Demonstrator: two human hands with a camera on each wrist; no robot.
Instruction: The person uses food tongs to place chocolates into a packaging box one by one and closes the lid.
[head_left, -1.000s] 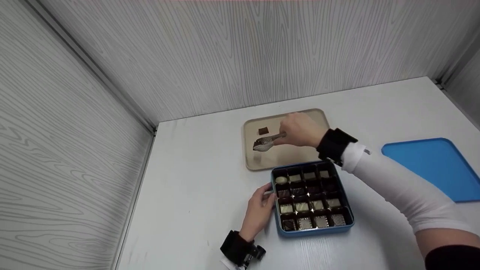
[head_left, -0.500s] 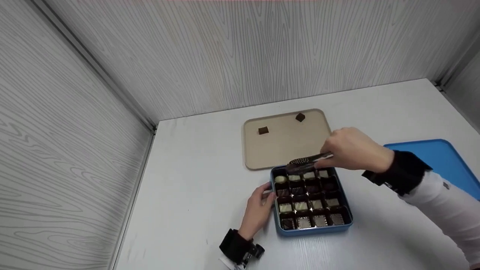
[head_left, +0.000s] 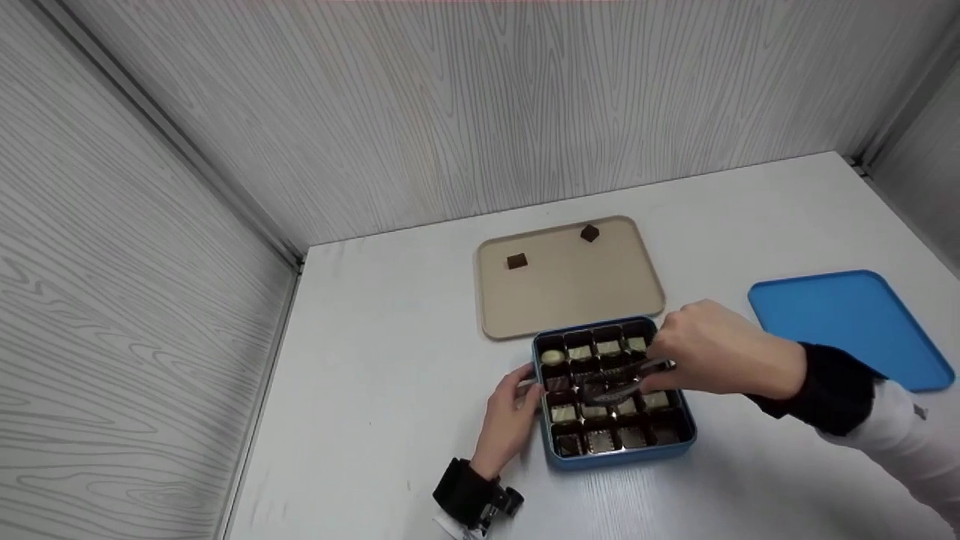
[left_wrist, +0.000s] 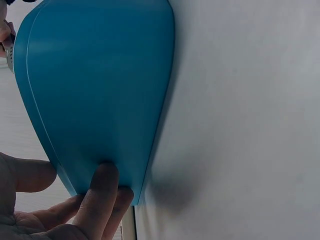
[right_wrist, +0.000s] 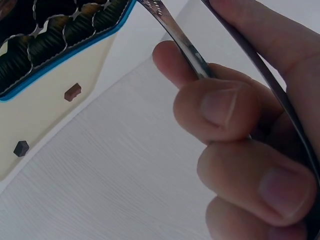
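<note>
Gripping metal tongs [head_left: 619, 382], the right hand [head_left: 712, 356] is reaching over the blue box [head_left: 679, 448] with its fingers [right_wrist: 235, 110] curled round both arms; a second ago it was holding them above the tan tray [head_left: 495, 315], then it was crossing to the box's far edge, and now the tips are dipping among the middle rows of chocolates. Whether the tips are pinching a piece is too blurred to tell. That swing back from tray to box suggests, as a judgement, that one piece has been dropped off and another is being sought. The left hand [head_left: 510, 416] is resting against the box's left wall, fingers [left_wrist: 100, 200] straight and pressing the blue side, as before. Two dark pieces are lying well apart on the tray, one [head_left: 516, 261] at its left, one [head_left: 589, 233] near its far edge. The blue lid [head_left: 847, 322] is lying on the table [head_left: 390, 390], well to the right.
</note>
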